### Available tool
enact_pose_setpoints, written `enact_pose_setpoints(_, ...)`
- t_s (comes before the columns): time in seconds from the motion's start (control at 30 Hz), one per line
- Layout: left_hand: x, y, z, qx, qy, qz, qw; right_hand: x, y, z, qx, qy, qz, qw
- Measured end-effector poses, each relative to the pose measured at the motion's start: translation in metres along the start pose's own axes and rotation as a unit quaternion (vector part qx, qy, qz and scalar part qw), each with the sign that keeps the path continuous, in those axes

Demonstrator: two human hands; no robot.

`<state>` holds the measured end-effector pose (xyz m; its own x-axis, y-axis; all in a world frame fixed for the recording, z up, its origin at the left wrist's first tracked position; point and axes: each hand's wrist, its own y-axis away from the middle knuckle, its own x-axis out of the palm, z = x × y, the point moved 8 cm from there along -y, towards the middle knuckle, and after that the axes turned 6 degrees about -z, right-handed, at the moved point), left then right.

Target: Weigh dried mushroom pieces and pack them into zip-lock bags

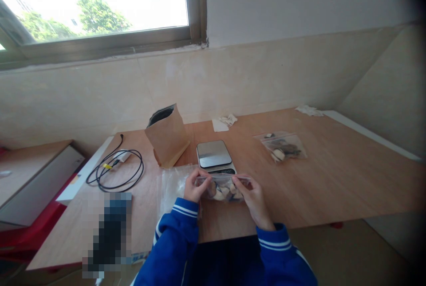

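Observation:
Between my two hands is a clear zip bag (223, 192) with several pale and brown pieces inside; what they are I cannot make out. My left hand (196, 185) pinches the bag's top edge at its left. At the right end of that edge, my right hand (250, 193) grips it between thumb and fingers. Just behind the bag stands a kitchen scale (214, 154) with a bare metal plate, its display partly hidden. Flat empty plastic bags (171, 188) lie beside and under my left forearm.
An open brown paper pouch (168, 137) stands left of the scale. Another filled zip bag (284, 147) lies to the right. A coiled black cable (115, 170) with a white adapter and a pixelated dark object (111, 228) are at left. Crumpled paper (228, 120) lies by the wall.

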<state>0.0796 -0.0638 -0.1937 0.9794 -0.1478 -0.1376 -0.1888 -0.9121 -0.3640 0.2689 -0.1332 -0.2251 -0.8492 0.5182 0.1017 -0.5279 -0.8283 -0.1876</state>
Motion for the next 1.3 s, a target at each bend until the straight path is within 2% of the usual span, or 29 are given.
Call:
enact_pose_setpoints(0.17,0.000,0.000,0.001,-0.008,0.018,-0.006,1.000,0.000,0.000,0.001,-0.002,-0.002,-0.006,1.000)
enact_pose_setpoints(0.37,0.006,0.001,0.005,-0.076,0.054,0.023,0.995,0.000,0.000,0.000,0.015,-0.027,-0.007,0.999)
enact_pose_setpoints(0.7,0.009,0.003,0.013,-0.110,0.064,0.039,0.991,0.005,0.002,-0.009,0.077,-0.035,0.047,0.995)
enact_pose_setpoints(1.0,0.009,0.005,0.014,-0.093,0.054,0.032,0.994,0.008,0.002,-0.005,0.051,-0.001,0.055,0.997)
enact_pose_setpoints(1.3,0.007,0.006,0.006,-0.070,0.018,0.018,0.997,0.010,0.002,-0.003,0.024,-0.007,0.056,0.998)
